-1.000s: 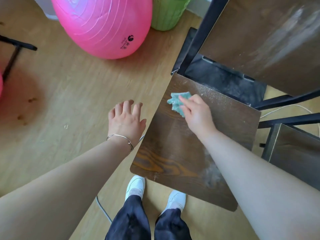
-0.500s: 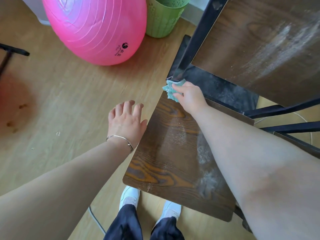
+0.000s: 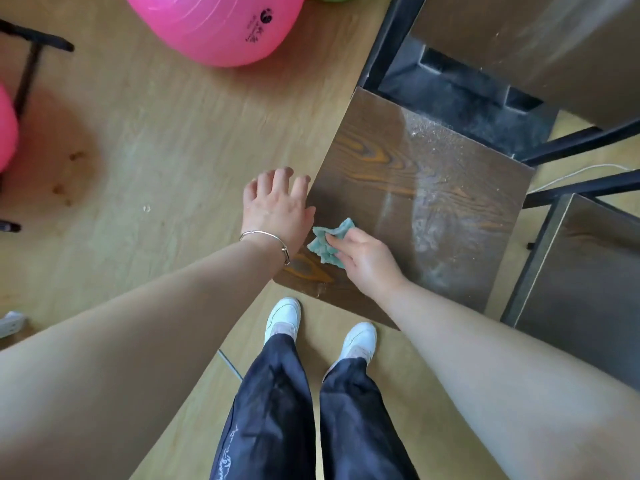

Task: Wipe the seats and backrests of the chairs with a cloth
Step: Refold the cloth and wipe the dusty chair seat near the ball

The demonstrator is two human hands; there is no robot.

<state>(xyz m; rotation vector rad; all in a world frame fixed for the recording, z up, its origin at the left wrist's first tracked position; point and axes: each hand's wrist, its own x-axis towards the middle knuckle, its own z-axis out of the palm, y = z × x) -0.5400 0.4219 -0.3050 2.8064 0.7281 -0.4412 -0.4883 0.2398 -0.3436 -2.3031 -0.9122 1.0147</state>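
— What is the chair seat like, from the head camera?
— The chair seat (image 3: 398,181) is a flat, dark brown wood-grain board with rounded corners on a black frame (image 3: 377,46). Pale dust (image 3: 429,223) streaks its right half.
— And the cloth?
— The cloth (image 3: 325,247) is teal, fuzzy and crumpled, and lies on the seat near its front left corner.
— The hands?
— The right hand (image 3: 367,263) pinches the cloth between thumb and curled fingers, pressing it on the wood. The left hand (image 3: 273,209) holds nothing, fingers loosely spread just beside the seat's left edge; I cannot tell whether it touches. A thin bracelet (image 3: 265,234) circles that wrist.
— The room?
— Tan wood-look floor (image 3: 166,133), a glossy pink ball (image 3: 214,26) beyond, and a second brown seat (image 3: 588,278) on the right.
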